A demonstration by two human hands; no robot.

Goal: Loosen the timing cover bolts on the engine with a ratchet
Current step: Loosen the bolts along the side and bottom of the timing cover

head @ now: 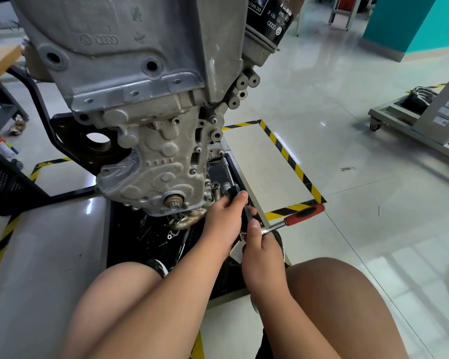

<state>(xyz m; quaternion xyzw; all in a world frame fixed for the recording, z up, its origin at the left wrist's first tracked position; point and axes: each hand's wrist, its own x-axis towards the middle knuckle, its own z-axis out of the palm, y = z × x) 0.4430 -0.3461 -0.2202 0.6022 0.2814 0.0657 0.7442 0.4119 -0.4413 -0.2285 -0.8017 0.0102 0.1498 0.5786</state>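
A glossy pale tile floor (347, 120) with a rectangle of yellow-and-black tape (283, 147) lies around the engine (140, 47), which hangs on a dark stand above a black tray (125, 229); the timing cover (161, 164) is the lumpy grey casting at the engine's lower end, just ahead of the person's knees, and small bolts (198, 149) dot its right edge.

The ratchet (303, 215) looks like rigid steel with a rubbery red-and-black grip, heavy enough to steady itself; the far end of that grip is probably the best hold for leverage; the thin extension bar (228, 172) running up towards a bolt at the cover's edge seems liable to wobble or slip off, so bracing it near the ratchet head makes sense; whether its tip is seated cannot be told.

Both forearms reach forward between the knees; the left hand (226, 216) has its fingers curled round the thick black lower part of the bar, thumb on top; the right hand (261, 246) grips the ratchet head from below, thumb raised, leaving the red handle free and jutting right.
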